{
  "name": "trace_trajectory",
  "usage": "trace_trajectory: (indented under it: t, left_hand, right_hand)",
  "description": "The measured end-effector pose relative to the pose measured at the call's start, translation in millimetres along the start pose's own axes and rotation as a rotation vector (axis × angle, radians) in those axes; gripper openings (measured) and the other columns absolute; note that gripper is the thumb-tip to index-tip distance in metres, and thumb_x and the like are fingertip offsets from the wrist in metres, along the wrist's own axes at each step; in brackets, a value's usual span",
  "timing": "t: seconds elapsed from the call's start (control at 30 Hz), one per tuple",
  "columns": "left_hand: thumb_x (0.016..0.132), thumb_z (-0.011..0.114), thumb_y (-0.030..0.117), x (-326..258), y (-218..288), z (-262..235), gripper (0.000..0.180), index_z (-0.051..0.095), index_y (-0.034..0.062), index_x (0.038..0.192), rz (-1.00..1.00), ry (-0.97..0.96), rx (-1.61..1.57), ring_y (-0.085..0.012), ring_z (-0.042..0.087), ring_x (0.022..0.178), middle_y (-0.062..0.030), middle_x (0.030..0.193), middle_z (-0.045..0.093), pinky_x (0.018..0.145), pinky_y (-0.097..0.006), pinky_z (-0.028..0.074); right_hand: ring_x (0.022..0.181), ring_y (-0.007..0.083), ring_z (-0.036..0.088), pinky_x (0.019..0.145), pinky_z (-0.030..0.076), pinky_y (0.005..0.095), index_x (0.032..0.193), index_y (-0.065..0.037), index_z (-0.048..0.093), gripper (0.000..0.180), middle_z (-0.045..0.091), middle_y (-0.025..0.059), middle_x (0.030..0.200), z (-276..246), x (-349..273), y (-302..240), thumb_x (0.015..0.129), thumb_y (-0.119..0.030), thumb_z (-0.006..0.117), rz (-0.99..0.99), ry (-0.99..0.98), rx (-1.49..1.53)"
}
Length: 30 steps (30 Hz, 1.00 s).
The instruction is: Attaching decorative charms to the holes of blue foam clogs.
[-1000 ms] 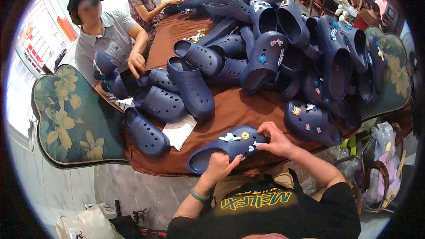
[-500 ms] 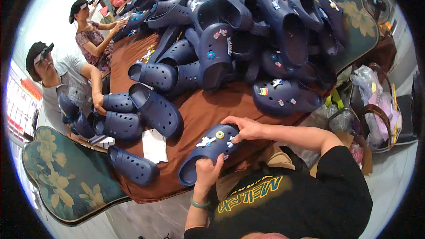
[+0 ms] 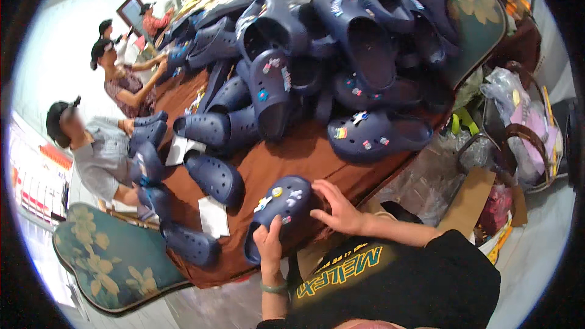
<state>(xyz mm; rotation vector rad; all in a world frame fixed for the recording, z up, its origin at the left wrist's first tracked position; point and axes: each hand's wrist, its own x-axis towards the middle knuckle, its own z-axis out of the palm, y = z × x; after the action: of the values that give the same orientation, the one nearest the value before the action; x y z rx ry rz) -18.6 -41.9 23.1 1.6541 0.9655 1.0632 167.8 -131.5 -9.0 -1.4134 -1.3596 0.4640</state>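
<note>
Fingers of the left hand (image 3: 269,247) grip the clog (image 3: 284,207), likely steadying it; those of the right hand (image 3: 338,210) spread loose.

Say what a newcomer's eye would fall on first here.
Probably the heap of navy clogs across the far part of the brown cloth. Nearer, the left hand holds a charm-dotted clog, with the right hand by its toe. At lower left, a green chair back bears pale flowers.

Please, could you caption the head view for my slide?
Bare left hand holds a navy-blue, charm-decorated rounded clog over brown cloth, bare right hand open near its toe, similar clogs piled beyond.
</note>
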Motion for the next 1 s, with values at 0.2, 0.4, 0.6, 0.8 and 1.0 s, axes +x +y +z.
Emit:
trace_trajectory:
  t: [0.2, 0.4, 0.6, 0.8, 1.0]
  left_hand:
    - [0.101, 0.037, 0.034, -0.8, 30.9, 26.6, 0.048, 0.046, -0.0023, 0.13, -0.178, -0.11, -0.681, -0.0245, 0.059, 0.107, -0.0123, 0.119, 0.059, 0.093, -0.039, 0.046]
    - [0.091, 0.056, 0.017, -6.9, 70.3, 73.0, 0.056, 0.035, -0.0026, 0.138, -0.172, -0.729, -0.09, -0.0223, 0.053, 0.115, -0.0154, 0.132, 0.051, 0.095, -0.037, 0.044]
    - [0.082, 0.064, 0.001, -5.2, 78.9, 69.8, 0.012, 0.065, -0.0038, 0.094, 0.504, -0.589, 0.083, -0.0205, 0.065, 0.074, -0.0137, 0.086, 0.066, 0.061, -0.028, 0.049]
    - [0.084, 0.065, -0.001, 3.6, 73.7, 104.6, 0.004, 0.066, -0.0023, 0.086, 0.137, -0.478, 0.063, -0.014, 0.06, 0.066, -0.0094, 0.074, 0.062, 0.059, -0.025, 0.047]
    - [0.088, 0.065, 0.008, 40.5, 102.3, 183.0, 0.011, 0.066, -0.0026, 0.093, 0.217, -0.79, 0.042, -0.012, 0.061, 0.067, -0.0089, 0.077, 0.065, 0.061, -0.026, 0.049]
  right_hand:
    - [0.13, 0.0409, 0.036, 0.107, 0.032, 0.0443, 0.143, 0.0, 0.022, 0.086, 0.033, 0.0267, 0.14, -19.2, -13.2, -22.3, 0.081, -0.034, 0.072, -0.099, -0.164, 0.06]
    - [0.128, 0.033, 0.042, 0.105, 0.035, 0.0392, 0.146, 0.001, 0.013, 0.078, 0.042, 0.0248, 0.135, -28.4, -19.9, 2.9, 0.085, -0.009, 0.062, 0.051, -0.044, 0.294]
    - [0.126, 0.0263, 0.044, 0.104, 0.034, 0.0366, 0.145, 0.0, 0.022, 0.068, 0.044, 0.0202, 0.135, -77.3, -28.2, -1.2, 0.088, -0.005, 0.059, 0.131, 0.133, 0.279]
    - [0.126, 0.0205, 0.043, 0.105, 0.033, 0.0331, 0.144, 0.002, 0.026, 0.066, 0.044, 0.016, 0.136, -121.2, -66.8, 14.2, 0.087, 0.002, 0.058, 0.099, 0.294, 0.306]
    - [0.117, 0.015, 0.048, 0.102, 0.035, 0.0308, 0.138, 0.002, 0.037, 0.05, 0.052, 0.0068, 0.128, -154.5, -108.5, 32.0, 0.091, -0.001, 0.054, 0.349, 0.73, 0.605]
